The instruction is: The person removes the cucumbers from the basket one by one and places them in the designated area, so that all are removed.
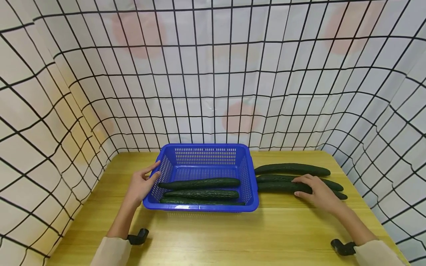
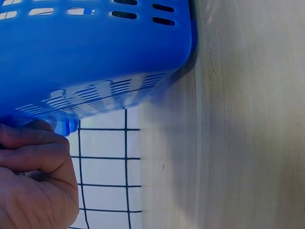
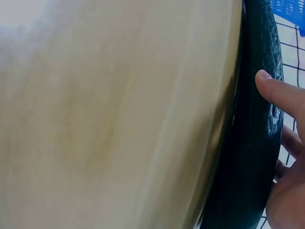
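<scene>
A blue plastic basket (image 1: 203, 208) with slotted walls stands on the table. My left hand (image 1: 139, 187) holds its left rim; in the left wrist view the fingers (image 2: 35, 148) curl at the basket edge. Three dark green cucumbers, one of them the rearmost cucumber (image 1: 203, 183), lie lengthwise in the front of the basket. To its right are three more on the wood. My right hand (image 1: 316, 193) grips the nearest cucumber (image 1: 277, 187), thumb on the near side and fingers over the far side. Just behind it lies the middle cucumber (image 1: 271, 178).
The farthest cucumber (image 1: 293, 169) lies apart at the back right, its left end by the basket. Behind the wooden table (image 1: 213, 240) and along both sides rises a black wire grid (image 1: 213, 74) against white sheeting. Black wrist mounts sit at both cuffs.
</scene>
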The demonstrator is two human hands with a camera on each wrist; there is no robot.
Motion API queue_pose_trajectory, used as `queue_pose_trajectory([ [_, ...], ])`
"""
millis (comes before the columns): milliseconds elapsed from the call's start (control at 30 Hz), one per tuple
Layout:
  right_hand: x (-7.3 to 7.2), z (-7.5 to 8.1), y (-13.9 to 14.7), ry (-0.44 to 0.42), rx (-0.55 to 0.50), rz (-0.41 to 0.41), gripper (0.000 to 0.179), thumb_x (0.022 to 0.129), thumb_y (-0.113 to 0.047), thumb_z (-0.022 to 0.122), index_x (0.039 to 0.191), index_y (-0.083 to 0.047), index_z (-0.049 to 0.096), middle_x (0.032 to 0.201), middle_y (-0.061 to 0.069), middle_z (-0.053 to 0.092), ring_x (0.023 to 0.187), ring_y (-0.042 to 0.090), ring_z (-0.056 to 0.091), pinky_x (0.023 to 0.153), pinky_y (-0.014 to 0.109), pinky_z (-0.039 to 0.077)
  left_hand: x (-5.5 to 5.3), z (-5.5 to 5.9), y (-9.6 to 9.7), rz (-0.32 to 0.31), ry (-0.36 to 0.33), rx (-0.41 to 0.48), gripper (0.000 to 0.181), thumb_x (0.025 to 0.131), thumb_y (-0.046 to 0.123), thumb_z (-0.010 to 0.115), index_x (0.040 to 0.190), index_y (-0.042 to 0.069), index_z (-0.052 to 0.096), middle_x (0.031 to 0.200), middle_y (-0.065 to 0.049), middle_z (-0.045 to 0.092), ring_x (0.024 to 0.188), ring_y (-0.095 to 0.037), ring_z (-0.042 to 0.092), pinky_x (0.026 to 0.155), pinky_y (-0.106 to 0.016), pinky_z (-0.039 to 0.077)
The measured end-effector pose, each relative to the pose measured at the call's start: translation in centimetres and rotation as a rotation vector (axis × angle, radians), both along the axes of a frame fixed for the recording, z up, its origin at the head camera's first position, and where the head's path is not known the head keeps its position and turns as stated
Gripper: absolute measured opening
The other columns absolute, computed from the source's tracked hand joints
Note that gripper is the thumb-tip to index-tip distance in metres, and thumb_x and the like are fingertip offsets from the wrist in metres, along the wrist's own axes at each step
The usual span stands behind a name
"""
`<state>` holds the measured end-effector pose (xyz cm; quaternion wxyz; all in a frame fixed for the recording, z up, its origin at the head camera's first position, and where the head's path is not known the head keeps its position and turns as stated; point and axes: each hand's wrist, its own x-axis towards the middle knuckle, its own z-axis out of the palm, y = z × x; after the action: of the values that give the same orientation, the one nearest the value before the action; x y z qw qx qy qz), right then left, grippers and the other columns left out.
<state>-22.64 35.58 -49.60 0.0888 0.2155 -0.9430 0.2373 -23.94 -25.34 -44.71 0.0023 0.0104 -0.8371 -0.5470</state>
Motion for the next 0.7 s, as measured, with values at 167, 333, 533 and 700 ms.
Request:
queue_pose_trajectory([
  [167,0.0,-0.7,0.2,0.032,0.035,-0.019,0.038,0.092,-0.021,0.078,0.128,-0.011,0.069,0.126,0.013,0.064,0.116,0.041,0.056,0.093,0.063,0.046,-0.9,-1.3,-0.6,0.004,-0.012,-0.008,0.051,0.104,0.030,0.062,0.154,0.027,0.050,0.056,0.006,0.036,0.044,-0.011,0.046,0.045,-0.030,0.050],
  [333,0.0,-0.8,0.2,0.052,0.080,-0.026,0.038,0.091,-0.021,0.079,0.127,-0.011,0.070,0.125,0.014,0.065,0.114,0.041,0.057,0.092,0.062,0.047,-0.9,-1.2,-0.6,0.005,-0.024,0.010,0.052,0.105,0.028,0.061,0.155,0.026,0.049,0.056,0.005,0.038,0.046,-0.013,0.051,0.048,-0.032,0.053],
  [533,-0.2,0.9,-0.4,0.009,0.025,-0.051,0.038,0.096,-0.026,0.075,0.129,-0.008,0.068,0.128,0.015,0.063,0.115,0.041,0.059,0.092,0.062,0.049,-0.5,-1.0,-0.3,0.003,0.007,0.014,0.051,0.103,0.031,0.063,0.153,0.027,0.052,0.056,0.007,0.039,0.047,-0.012,0.054,0.049,-0.033,0.055],
  [700,-1.0,2.9,-1.7,-0.008,-0.032,-0.042,0.043,0.097,-0.031,0.073,0.133,-0.008,0.065,0.130,0.015,0.063,0.115,0.040,0.061,0.092,0.061,0.051,-0.4,-1.1,-0.2,0.003,0.019,0.004,0.049,0.103,0.029,0.063,0.152,0.027,0.054,0.055,0.008,0.034,0.044,-0.011,0.045,0.046,-0.030,0.049],
])
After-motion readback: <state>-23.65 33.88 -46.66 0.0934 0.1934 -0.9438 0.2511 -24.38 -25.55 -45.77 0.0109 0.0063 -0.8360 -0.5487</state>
